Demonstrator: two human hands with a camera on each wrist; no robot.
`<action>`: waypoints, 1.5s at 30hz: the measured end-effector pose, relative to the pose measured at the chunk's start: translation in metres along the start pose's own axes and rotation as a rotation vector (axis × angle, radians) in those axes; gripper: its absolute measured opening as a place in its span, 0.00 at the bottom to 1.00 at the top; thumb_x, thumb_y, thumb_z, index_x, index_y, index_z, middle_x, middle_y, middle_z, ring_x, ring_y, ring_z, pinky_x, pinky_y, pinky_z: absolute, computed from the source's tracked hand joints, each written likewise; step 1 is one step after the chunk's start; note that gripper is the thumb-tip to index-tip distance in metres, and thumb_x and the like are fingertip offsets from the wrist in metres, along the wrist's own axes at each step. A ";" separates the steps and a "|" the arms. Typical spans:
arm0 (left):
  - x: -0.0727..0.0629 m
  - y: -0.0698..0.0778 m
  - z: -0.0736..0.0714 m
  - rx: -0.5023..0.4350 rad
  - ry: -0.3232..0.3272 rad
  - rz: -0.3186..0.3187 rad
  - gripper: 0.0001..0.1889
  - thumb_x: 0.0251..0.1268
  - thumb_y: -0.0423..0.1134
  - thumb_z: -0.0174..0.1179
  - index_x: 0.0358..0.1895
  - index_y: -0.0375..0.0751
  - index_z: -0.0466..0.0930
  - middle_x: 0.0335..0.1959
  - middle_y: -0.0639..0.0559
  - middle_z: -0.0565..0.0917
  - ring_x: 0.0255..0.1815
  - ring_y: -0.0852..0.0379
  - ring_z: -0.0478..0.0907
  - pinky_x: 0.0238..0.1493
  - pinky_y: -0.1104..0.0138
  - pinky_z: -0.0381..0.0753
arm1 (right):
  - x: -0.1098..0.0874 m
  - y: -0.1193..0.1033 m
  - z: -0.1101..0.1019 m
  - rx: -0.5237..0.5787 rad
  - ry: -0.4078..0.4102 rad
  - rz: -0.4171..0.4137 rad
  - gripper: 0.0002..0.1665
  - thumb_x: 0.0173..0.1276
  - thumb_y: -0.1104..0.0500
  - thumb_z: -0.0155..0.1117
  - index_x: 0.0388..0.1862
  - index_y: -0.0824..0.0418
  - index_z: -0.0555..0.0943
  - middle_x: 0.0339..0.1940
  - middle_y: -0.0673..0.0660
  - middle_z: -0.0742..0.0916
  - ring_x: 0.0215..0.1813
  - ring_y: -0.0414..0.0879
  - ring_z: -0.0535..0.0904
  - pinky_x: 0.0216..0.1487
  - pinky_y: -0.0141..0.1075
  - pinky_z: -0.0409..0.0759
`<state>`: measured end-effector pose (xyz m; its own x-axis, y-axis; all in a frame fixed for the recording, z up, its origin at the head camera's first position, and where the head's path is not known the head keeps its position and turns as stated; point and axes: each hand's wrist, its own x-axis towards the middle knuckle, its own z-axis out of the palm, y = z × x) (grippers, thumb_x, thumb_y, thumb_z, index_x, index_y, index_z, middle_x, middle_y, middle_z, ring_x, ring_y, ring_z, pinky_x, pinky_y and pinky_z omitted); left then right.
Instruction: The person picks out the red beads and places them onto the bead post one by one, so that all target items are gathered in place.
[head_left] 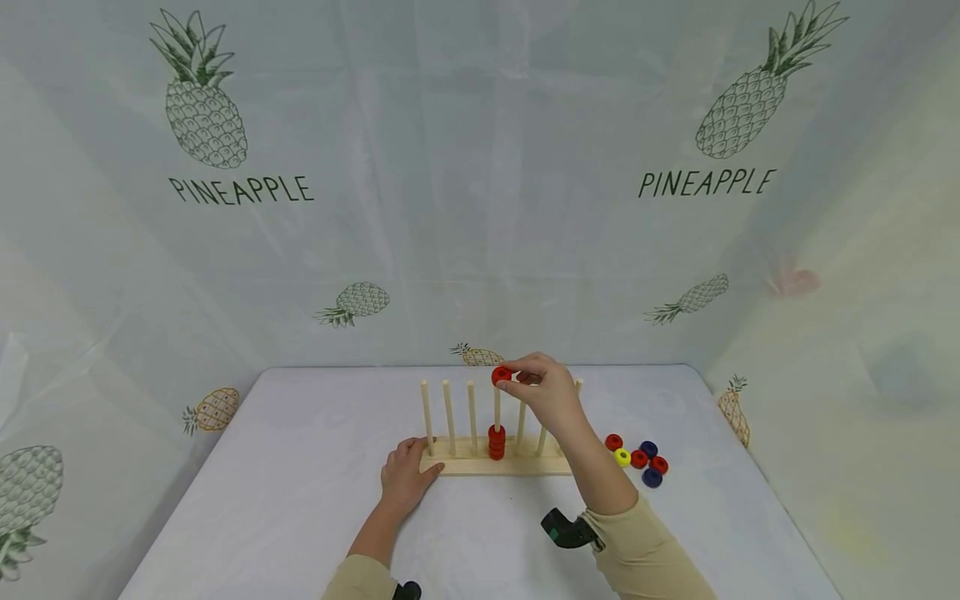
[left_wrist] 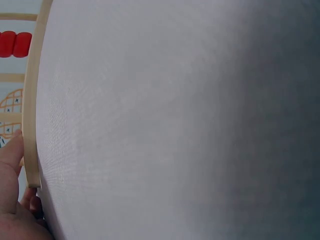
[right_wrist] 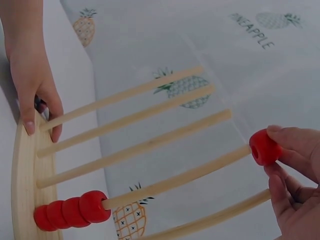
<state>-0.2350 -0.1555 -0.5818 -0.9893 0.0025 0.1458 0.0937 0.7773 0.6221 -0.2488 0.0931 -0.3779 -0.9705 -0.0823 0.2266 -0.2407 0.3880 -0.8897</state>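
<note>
A pale wooden peg rack (head_left: 502, 468) stands on the table, with a row of upright pegs on its long base. My left hand (head_left: 405, 477) grips the left end of that base, thumb on the front side and fingers behind. On a middle peg sits a stack of several red beads (right_wrist: 75, 212). Above them, my right hand (head_left: 551, 396) pinches another red bead (right_wrist: 266, 147) between thumb and fingertips, right at that peg's tip. Whether the tip has entered the bead's hole I cannot tell. My right hand and forearm cover part of the rack's right side.
Right of the rack lies a loose group of beads: red beads (head_left: 639, 459), dark blue beads (head_left: 652, 477) and a yellow bead (head_left: 622, 457). The table (head_left: 315, 467) has a white cover. Behind it hangs a pineapple-print sheet (head_left: 450, 208).
</note>
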 end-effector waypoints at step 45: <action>0.001 -0.003 0.002 -0.004 -0.007 -0.002 0.28 0.63 0.48 0.65 0.63 0.39 0.73 0.61 0.37 0.70 0.59 0.34 0.66 0.51 0.41 0.63 | -0.004 -0.002 0.004 -0.072 0.004 -0.052 0.11 0.60 0.62 0.74 0.42 0.59 0.88 0.42 0.55 0.85 0.40 0.47 0.76 0.40 0.39 0.78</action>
<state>-0.2370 -0.1567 -0.5856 -0.9902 0.0053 0.1393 0.0922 0.7746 0.6257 -0.2447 0.0889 -0.3783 -0.9568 -0.1003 0.2731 -0.2884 0.4487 -0.8459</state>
